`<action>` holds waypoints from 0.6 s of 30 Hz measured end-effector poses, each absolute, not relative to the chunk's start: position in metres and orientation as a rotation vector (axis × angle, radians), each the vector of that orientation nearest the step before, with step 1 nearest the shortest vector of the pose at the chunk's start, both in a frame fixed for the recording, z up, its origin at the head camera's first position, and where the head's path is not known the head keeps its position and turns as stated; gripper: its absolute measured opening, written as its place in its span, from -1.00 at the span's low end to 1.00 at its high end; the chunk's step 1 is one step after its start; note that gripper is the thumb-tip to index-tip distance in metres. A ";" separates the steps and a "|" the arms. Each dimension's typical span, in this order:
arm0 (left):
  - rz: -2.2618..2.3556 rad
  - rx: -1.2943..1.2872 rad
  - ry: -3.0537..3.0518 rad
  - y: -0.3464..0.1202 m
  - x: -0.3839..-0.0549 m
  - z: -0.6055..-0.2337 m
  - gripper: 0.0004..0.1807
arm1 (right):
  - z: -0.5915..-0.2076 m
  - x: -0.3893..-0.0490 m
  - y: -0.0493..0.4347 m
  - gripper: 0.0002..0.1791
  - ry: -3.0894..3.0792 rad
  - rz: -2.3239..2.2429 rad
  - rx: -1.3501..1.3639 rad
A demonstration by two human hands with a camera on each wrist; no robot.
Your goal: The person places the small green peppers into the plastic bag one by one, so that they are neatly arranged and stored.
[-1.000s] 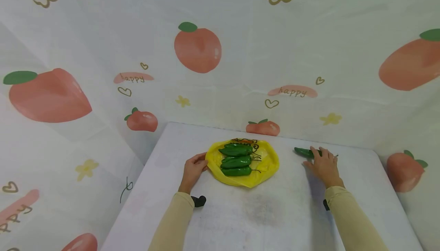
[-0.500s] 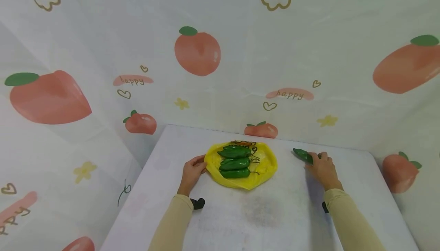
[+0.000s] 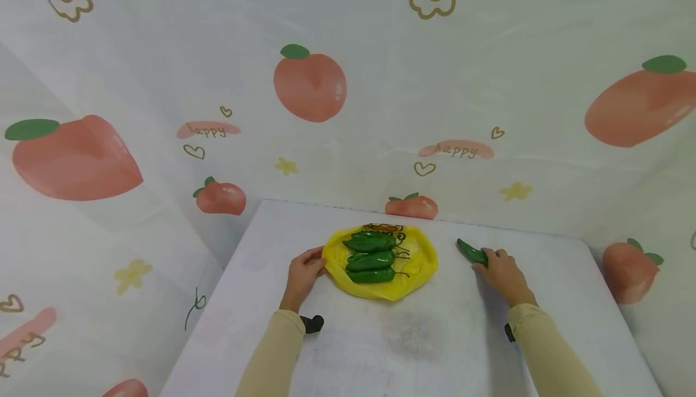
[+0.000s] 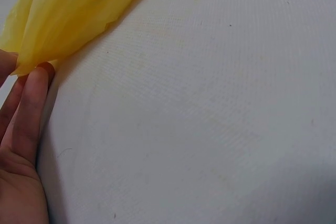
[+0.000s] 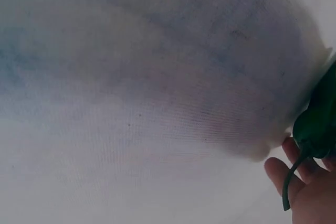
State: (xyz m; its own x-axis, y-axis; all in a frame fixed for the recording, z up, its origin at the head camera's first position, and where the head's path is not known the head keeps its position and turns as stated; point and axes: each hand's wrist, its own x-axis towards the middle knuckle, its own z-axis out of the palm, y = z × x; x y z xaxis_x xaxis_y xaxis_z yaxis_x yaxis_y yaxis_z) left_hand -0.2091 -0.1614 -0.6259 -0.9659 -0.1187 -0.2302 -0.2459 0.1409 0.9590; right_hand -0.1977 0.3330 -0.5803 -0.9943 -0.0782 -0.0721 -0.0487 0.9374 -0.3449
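Note:
My left hand (image 3: 302, 275) pinches the left edge of a yellow plastic bag (image 3: 380, 290), which lies spread with its rim rolled down. Several green peppers (image 3: 371, 260) lie side by side in the bag, stems toward the right. In the left wrist view, thumb and fingers hold a fold of the bag (image 4: 79, 19). Right of the bag, my right hand (image 3: 503, 274) grips a single green pepper (image 3: 470, 252), its tip pointing up and left. The right wrist view shows this pepper (image 5: 317, 119) against the fingers, its curved stem hanging over the palm.
Both hands work over a white table (image 3: 348, 355) with a greyish stain near its middle. A white curtain (image 3: 370, 113) printed with peaches and flowers stands behind the table and along its sides.
My right hand has closed on the lone pepper and shifted it slightly left, turning its tip upward. My left hand keeps its hold on the bag. The head view has tilted slightly.

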 end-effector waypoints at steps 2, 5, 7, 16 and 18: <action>1.963 -0.368 2.296 -0.161 -0.208 -0.625 -0.61 | -0.578 -0.198 0.332 -0.37 2.971 -0.532 -0.070; 1.960 -0.372 2.294 -0.160 -0.207 -0.624 -0.61 | -0.575 -0.197 0.331 -0.38 2.939 -0.537 -0.052; 1.958 -0.374 2.297 -0.160 -0.206 -0.624 -0.61 | -0.574 -0.196 0.331 -0.39 2.941 -0.551 -0.051; 1.969 -0.363 2.300 -0.160 -0.206 -0.623 -0.62 | -0.568 -0.193 0.324 -0.44 3.003 -0.636 -0.086; 1.968 -0.358 2.303 -0.160 -0.207 -0.624 -0.62 | -0.565 -0.193 0.323 -0.45 3.035 -0.639 -0.115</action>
State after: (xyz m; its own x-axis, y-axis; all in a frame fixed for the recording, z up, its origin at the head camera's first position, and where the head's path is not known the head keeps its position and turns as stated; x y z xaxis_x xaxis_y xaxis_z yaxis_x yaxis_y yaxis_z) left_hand -0.2066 -0.1604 -0.6236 -0.9684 -0.1186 -0.2196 -0.2354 0.1417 0.9615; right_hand -0.1934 0.3233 -0.5652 -0.9965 -0.0804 -0.0218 -0.0648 0.9124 -0.4041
